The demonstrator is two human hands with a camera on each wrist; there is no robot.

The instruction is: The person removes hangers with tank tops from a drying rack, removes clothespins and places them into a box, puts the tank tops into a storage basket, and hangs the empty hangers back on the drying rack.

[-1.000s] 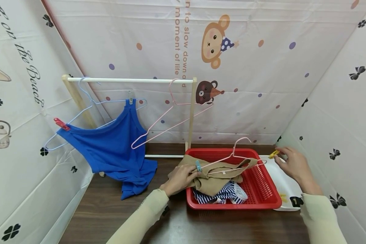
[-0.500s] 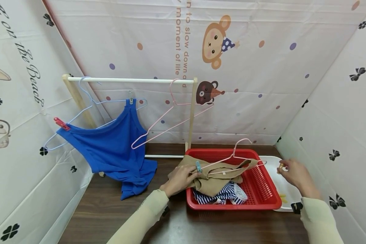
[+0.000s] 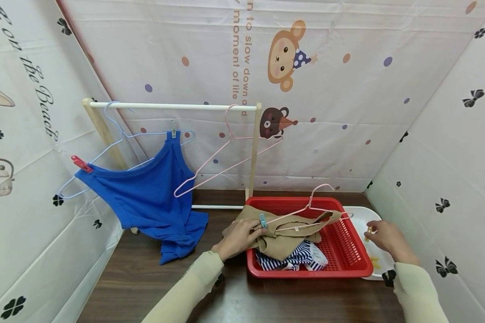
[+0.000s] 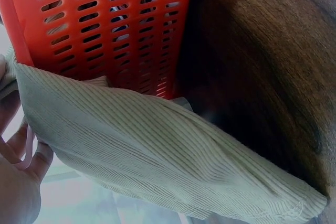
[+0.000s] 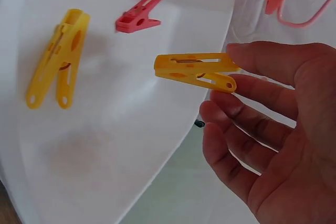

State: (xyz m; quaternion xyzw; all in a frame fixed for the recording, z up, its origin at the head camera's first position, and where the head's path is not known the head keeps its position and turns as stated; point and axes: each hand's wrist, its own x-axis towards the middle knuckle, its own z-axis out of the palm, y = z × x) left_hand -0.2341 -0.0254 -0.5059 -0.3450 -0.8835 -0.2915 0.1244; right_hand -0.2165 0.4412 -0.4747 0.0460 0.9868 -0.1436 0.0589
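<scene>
My left hand point(image 3: 238, 237) grips the left end of a pink hanger point(image 3: 309, 202) together with the khaki ribbed garment point(image 4: 147, 135). A light-blue clothespin point(image 3: 263, 220) sits on the garment and hanger right by its fingertips. The garment is draped over the red basket, its left part hanging outside the basket wall. On the right, my right hand point(image 3: 390, 237) is over a white tray point(image 3: 359, 215). Thumb and index finger pinch the handles of a yellow clothespin point(image 5: 170, 65). Another yellow clothespin point(image 5: 73, 30) and a red clothespin point(image 5: 137, 17) lie in the tray.
The red basket point(image 3: 307, 272) also holds a navy-striped garment point(image 3: 301, 255). Behind to the left stands a rack with a white rod point(image 3: 178, 106). A blue tank top point(image 3: 153, 197) hangs there, clipped to a blue hanger; a bare pink hanger point(image 3: 210, 168) hangs beside it.
My right hand has come down and nearer from the tray's far right side, with the yellow clothespin turned in its fingers. The left hand, garment and hanger have stayed put.
</scene>
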